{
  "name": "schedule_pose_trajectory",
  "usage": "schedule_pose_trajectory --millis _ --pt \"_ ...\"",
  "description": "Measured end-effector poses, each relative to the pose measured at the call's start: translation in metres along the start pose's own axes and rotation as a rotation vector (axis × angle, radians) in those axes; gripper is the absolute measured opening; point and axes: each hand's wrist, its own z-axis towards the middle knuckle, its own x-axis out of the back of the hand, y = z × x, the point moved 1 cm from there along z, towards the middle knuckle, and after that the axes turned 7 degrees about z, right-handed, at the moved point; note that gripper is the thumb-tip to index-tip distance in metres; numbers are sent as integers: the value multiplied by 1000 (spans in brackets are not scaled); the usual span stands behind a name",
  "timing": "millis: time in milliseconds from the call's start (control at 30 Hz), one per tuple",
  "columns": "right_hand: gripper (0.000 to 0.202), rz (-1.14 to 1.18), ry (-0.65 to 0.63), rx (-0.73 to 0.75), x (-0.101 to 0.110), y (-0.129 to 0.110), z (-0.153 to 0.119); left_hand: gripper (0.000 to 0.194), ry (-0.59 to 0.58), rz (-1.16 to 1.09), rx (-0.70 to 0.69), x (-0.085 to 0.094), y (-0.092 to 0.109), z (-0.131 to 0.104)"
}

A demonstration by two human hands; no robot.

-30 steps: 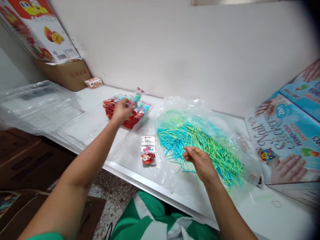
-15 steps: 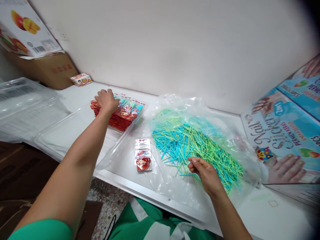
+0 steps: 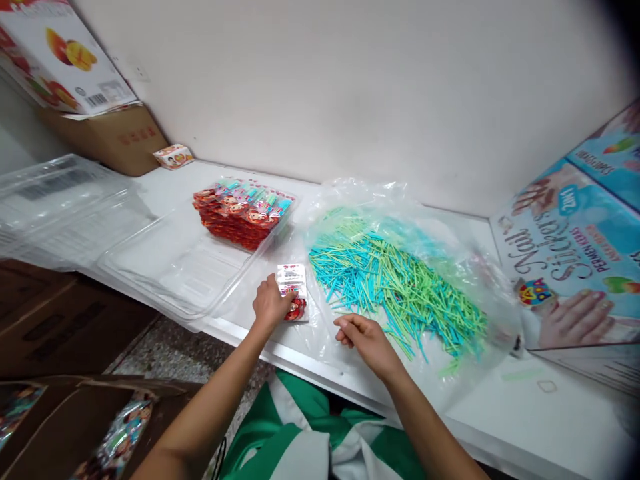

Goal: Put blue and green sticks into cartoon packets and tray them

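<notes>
My left hand [image 3: 271, 301] is at the small stack of printed packets [image 3: 291, 273] near the table's front edge, thumb on its face and fingers at its left side. My right hand [image 3: 367, 338] hovers just right of it with thumb and fingertips pressed together; whatever is in the pinch is too small to make out. Blue and green thin sticks [image 3: 395, 287] lie in a loose heap on a clear plastic bag [image 3: 325, 340]. Behind the left hand, red packets with sticks inside [image 3: 240, 217] stand piled in a clear tray.
Clear plastic trays [image 3: 165, 267] cover the table's left part. A mango-printed carton [image 3: 75, 60] rests on a brown box [image 3: 120, 137] at the back left, beside a small box [image 3: 173, 157]. Blue printed boxes [image 3: 580, 253] stand at right. Open cartons [image 3: 65, 413] sit below at left.
My left hand has come from the red packet pile to the small stack. My right hand has moved left, away from the stick heap. The view has shifted slightly.
</notes>
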Motion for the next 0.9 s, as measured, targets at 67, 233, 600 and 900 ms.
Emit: schedule_pose_trajectory --millis 67,233,600,900 --pt "29 -38 0 13 -9 -3 5 71 -44 -42 51 -8 -5 7" --pt "31 -422 65 -2 -39 5 51 75 -39 -146 34 -14 -13 12" --pt "33 -696 188 -133 -71 32 113 64 10 -209 4 -20 -21 10" --pt "30 -632 157 -177 -77 35 119 58 20 -330 -38 -24 -33 10"
